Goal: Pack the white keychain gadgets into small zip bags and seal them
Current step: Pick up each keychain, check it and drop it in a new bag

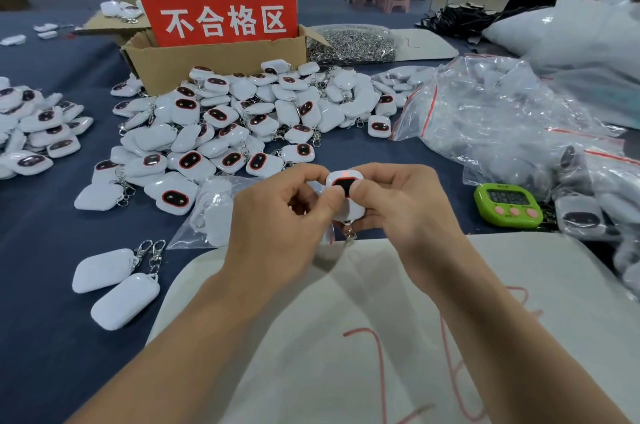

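Both hands hold one white keychain gadget point(346, 193) above the table's near middle; its dark screen faces up with a small red light at the top, and its metal clasp point(349, 236) dangles below. My left hand point(277, 226) pinches its left side. My right hand point(401, 209) grips its right side, thumb on the screen. A large heap of loose white gadgets point(235, 126) lies behind the hands. A zip bag with a gadget inside point(207, 216) lies just left of my left hand. Packed zip bags point(502, 119) are piled at the right.
A cardboard box point(207, 60) with a red sign stands at the back. A pile of metal clasps point(349, 44) lies behind the heap. A green timer point(507, 205) sits at the right. Two loose gadgets point(114, 285) lie near left. A white sheet point(381, 337) covers the near table.
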Motion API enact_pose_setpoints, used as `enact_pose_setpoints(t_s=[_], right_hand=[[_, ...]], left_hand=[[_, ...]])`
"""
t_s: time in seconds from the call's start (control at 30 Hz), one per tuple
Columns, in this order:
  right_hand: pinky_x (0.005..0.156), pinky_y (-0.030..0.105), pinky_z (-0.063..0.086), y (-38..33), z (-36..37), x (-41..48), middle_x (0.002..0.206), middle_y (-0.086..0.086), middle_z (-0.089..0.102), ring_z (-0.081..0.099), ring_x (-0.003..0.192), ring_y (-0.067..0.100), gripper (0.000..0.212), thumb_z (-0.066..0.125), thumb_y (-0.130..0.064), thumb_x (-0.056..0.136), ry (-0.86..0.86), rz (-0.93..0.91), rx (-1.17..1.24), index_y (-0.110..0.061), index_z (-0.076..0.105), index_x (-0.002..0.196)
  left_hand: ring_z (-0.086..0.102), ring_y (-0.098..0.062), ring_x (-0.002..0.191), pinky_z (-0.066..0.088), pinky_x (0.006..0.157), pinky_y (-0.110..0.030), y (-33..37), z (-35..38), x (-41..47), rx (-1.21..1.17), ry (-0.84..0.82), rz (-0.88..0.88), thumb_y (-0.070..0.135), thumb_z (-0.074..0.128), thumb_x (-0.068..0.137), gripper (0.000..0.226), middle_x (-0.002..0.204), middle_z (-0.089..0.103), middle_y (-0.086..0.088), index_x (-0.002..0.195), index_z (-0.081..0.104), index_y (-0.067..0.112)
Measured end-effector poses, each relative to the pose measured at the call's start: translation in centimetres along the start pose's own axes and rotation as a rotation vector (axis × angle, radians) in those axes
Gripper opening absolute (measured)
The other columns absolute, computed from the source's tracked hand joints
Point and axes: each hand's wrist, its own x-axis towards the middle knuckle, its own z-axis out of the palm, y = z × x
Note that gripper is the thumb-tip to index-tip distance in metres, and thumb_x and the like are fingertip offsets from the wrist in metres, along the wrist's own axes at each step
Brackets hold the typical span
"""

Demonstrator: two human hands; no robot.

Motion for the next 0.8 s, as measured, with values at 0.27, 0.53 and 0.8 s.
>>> enact_pose_setpoints(t_s=[0.27, 0.53, 0.8], right_hand=[[0.078, 0.056, 0.064, 0.3, 0.5, 0.2, 0.086, 0.019, 0.078, 0.077, 0.080, 0.033, 0.026, 0.057, 0.001, 0.090, -0.031, 0.020, -0.047, -0.011, 0.080, 0.091], [0.071, 0.042, 0.064, 0.8, 0.6, 0.2, 0.081, 0.010, 0.079, 0.078, 0.079, 0.024, 0.034, 0.056, -0.008, 0.069, -0.053, 0.015, -0.087, -0.016, 0.080, 0.091], [0.083, 0.039, 0.063, 0.9, 0.8, 0.1, 0.085, 0.006, 0.081, 0.080, 0.085, 0.019, 0.023, 0.067, 0.000, 0.084, -0.034, -0.015, -0.090, -0.017, 0.075, 0.096]], left_hand=[[0.056, -0.006, 0.056, 0.037, 0.051, -0.011, 0.5, -0.1, -0.1, 0.076, 0.066, -0.037, 0.039, 0.071, 0.084, 0.006, 0.063, 0.064, 0.012, 0.080, 0.069, 0.035], [0.050, -0.003, 0.048, 0.035, 0.050, -0.011, 0.5, -0.2, 0.1, 0.033, 0.038, -0.097, 0.037, 0.074, 0.085, 0.013, 0.052, 0.058, 0.014, 0.075, 0.069, 0.030], [0.047, -0.006, 0.050, 0.034, 0.051, -0.012, 0.4, -0.1, -0.1, 0.046, 0.028, -0.066, 0.047, 0.067, 0.086, 0.016, 0.051, 0.053, 0.012, 0.076, 0.063, 0.035]])
